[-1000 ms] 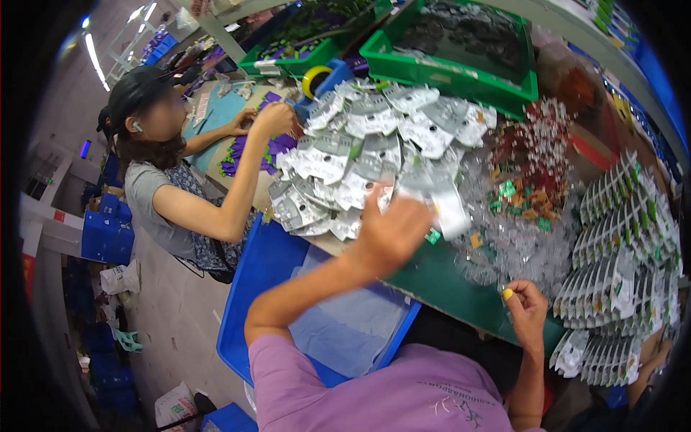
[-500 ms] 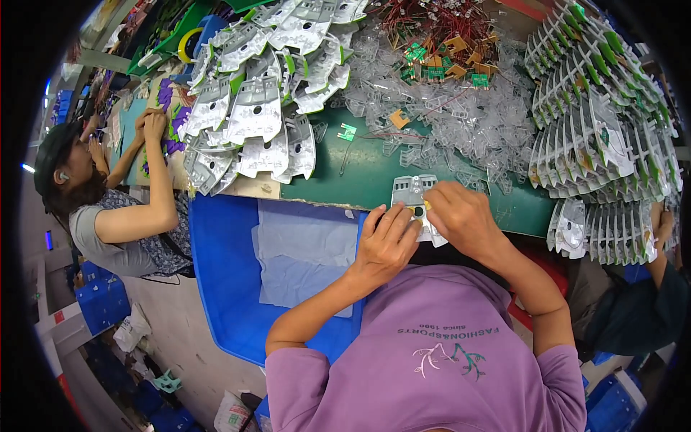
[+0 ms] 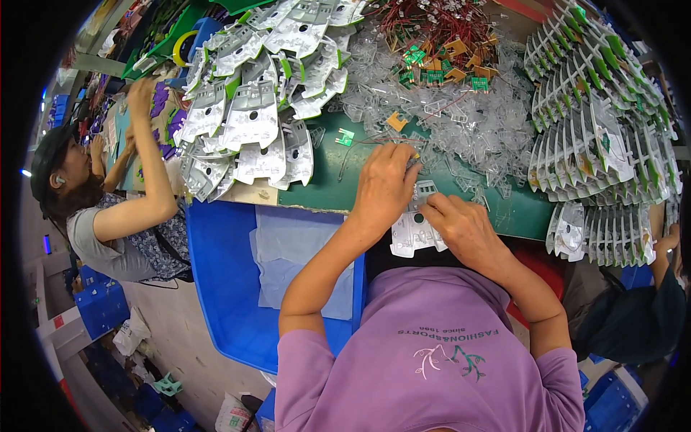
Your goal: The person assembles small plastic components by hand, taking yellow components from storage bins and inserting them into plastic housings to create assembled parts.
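At the table's front edge, my right hand (image 3: 469, 229) is closed on a silver-grey moulded plastic panel (image 3: 412, 235) with slots and a round dark hole. The panel lies partly over the edge, its upper part on the green tabletop. My left hand (image 3: 387, 181) is just above and left of the panel, by the near side of a heap of small clear plastic parts (image 3: 497, 122). Its fingertips are pinched together, with a bit of yellow at one tip. Whatever they hold is too small to make out.
Stacked silver panels with green edges (image 3: 252, 119) stand at left; more lean in rows (image 3: 583, 151) at right. Red wires with small green circuit boards (image 3: 434, 76) top the heap. Below the table is a blue bin (image 3: 227, 317). A co-worker (image 3: 126, 216) works at left.
My left hand has left the panel and moved up toward the clear parts. My right hand stays on the panel, slightly lower. The co-worker's raised hand has moved up.
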`<state>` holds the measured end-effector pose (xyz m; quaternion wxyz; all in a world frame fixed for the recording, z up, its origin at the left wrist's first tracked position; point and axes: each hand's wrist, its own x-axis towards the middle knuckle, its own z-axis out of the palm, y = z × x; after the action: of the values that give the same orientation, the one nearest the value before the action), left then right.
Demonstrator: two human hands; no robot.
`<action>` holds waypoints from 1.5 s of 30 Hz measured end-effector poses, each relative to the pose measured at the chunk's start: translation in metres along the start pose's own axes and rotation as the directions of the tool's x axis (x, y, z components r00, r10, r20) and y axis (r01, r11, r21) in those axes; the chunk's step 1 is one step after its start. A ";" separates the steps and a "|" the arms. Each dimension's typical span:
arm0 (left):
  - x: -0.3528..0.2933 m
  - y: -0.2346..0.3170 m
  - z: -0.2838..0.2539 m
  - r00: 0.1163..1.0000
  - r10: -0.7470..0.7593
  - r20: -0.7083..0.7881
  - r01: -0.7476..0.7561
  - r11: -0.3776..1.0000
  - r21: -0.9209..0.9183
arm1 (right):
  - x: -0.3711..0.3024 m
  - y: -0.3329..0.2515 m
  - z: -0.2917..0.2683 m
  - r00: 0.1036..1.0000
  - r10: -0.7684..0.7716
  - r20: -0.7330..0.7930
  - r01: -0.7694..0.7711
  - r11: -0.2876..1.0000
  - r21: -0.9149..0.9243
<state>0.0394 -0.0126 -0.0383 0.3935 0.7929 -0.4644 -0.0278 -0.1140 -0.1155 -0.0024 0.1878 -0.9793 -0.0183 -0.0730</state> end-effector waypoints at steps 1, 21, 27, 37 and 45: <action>0.000 0.001 -0.005 1.000 0.000 0.006 0.000 1.000 0.000 | 0.000 0.001 -0.001 1.000 0.005 0.000 -0.005 1.000 0.004; -0.056 0.013 -0.024 0.933 0.319 0.167 -0.334 0.940 0.070 | -0.004 0.018 0.013 0.993 0.020 -0.118 -0.009 0.995 0.098; -0.065 -0.001 -0.010 0.932 0.354 0.071 -0.356 0.934 0.018 | -0.005 0.012 -0.010 0.984 0.171 -0.053 -0.159 0.972 0.175; -0.055 -0.006 -0.004 0.973 0.226 0.043 -0.197 0.915 -0.352 | -0.016 0.002 -0.004 0.979 0.203 -0.010 -0.201 0.977 0.069; -0.052 -0.006 -0.006 0.958 0.240 0.158 -0.177 0.927 -0.331 | -0.003 -0.005 0.003 0.971 0.238 -0.008 -0.238 0.969 -0.073</action>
<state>0.0166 0.0321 -0.0542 0.4677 0.6595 -0.5723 -0.1368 -0.1167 -0.1095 -0.0042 0.1590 -0.9807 0.1018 -0.0504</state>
